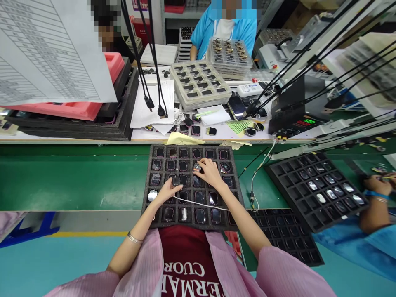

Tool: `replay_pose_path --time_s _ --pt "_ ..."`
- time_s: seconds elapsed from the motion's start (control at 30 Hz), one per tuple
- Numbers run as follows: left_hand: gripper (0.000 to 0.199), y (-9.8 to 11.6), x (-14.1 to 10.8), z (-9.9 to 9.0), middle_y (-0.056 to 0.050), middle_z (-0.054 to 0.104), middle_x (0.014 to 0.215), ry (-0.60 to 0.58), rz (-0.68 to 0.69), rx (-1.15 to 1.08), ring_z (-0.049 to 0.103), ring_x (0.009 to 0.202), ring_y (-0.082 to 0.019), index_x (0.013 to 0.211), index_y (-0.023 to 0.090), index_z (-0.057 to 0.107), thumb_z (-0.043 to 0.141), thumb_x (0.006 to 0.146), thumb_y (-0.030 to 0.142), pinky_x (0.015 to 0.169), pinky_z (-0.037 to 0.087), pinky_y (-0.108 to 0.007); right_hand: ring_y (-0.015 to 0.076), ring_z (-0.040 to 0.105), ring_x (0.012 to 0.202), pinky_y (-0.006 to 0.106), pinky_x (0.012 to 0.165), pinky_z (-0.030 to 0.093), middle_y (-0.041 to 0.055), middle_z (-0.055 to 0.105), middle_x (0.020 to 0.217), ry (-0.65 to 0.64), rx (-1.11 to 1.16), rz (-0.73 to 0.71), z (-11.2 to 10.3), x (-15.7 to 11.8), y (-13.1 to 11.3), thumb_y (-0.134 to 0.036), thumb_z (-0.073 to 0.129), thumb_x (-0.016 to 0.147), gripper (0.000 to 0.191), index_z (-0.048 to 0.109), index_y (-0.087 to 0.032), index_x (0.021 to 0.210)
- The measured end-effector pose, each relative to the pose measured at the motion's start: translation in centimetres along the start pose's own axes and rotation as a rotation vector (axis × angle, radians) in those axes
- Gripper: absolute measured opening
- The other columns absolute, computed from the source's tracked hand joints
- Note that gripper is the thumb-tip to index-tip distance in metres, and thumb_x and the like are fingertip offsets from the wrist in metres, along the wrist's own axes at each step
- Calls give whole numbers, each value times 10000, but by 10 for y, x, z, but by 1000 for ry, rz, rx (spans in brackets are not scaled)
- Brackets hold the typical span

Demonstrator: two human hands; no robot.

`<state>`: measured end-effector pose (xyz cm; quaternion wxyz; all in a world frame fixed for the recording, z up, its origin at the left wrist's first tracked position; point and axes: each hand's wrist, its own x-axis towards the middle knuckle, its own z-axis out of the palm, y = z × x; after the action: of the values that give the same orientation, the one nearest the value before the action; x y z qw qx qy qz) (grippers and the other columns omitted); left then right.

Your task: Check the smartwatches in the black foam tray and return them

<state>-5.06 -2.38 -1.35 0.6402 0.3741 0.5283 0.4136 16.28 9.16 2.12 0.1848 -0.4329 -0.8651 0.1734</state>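
Observation:
A black foam tray (193,206) lies in front of me, its square slots filled with dark-faced smartwatches. My left hand (167,191) pinches a small dark square piece (175,181), seemingly a smartwatch, over the left middle slots. A thin white cable (201,203) runs from beside that hand across the tray to the right; whether it joins the piece is hidden. The thumb and fingers of my right hand (210,172) close on a smartwatch (197,167) at a slot in the second row. Another smartwatch (225,167) with a lit face sits tilted to its right.
A second foam tray (309,194) of watches stands tilted at right, near a co-worker's hand (379,185). Black cables (151,62) hang ahead. Clear plastic trays (201,84) and a power supply (297,107) stand on the shelf. Another person (227,24) sits opposite.

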Motion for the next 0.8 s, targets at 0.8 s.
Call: replay_pose_path --time_s 0.8 --pt "520 1 -4 -16 44 497 671 -81 -5 -55 428 531 -63 1036 113 580 685 741 528 477 348 -188 277 592 1082 455 910 452 133 644 1182 -215 212 -187 23 -11 -82 -251 663 832 374 574 -181 1188"
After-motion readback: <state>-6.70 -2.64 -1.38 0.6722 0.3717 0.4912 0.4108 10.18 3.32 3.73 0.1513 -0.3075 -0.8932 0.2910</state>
